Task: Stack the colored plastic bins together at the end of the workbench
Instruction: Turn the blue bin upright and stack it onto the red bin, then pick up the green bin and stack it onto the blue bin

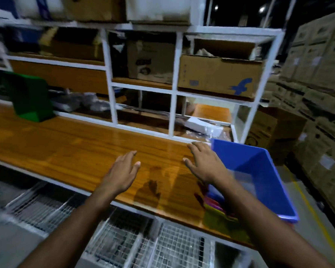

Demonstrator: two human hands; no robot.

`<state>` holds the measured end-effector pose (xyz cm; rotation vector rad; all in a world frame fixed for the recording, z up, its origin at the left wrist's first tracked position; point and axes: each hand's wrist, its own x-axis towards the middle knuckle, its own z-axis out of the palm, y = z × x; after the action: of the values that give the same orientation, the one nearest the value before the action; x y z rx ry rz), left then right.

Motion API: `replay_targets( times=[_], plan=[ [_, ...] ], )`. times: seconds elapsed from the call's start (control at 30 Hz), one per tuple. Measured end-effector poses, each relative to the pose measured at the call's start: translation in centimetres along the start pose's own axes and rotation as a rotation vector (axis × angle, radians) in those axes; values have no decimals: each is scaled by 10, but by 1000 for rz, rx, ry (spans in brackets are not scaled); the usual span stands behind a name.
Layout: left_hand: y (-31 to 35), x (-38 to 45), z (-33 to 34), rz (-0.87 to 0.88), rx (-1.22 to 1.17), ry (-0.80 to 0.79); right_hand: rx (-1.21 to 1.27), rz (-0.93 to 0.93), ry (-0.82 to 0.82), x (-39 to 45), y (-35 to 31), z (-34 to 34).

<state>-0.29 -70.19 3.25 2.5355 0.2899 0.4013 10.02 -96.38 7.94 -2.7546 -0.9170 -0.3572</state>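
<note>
A blue plastic bin (259, 171) sits at the right end of the wooden workbench (75, 147), on top of other colored bins whose pink and lime-green edges (217, 209) show beneath it. A green bin (31, 97) stands far left at the back of the bench. My right hand (201, 161) hovers open just left of the blue bin, fingers spread, holding nothing. My left hand (124, 171) hovers open over the middle of the bench, also with nothing in it. The picture is blurred by motion.
A white metal shelf frame (172, 111) rises behind the bench, holding cardboard boxes (219, 76) and plastic-wrapped items. Wire-mesh baskets (143, 244) lie below the bench's front edge. Stacked cartons (317, 84) fill the right side beyond a floor aisle.
</note>
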Motion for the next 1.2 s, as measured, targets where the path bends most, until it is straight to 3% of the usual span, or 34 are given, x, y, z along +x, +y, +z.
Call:
replay_targets(
  times=[0.3, 0.57, 0.87, 1.2],
  plan=[
    [-186, -5, -125, -15, 333, 129, -23, -165, -76, 109, -213, 99],
    [-348, 19, -197, -198, 427, 125, -5, -335, -178, 213, -371, 186],
    [-507, 118, -246, -399, 455, 56, 81, -415, -263, 377, -497, 287],
    [-626, 250, -326, -374, 511, 67, 108, -440, -273, 542, -593, 336]
  ],
)
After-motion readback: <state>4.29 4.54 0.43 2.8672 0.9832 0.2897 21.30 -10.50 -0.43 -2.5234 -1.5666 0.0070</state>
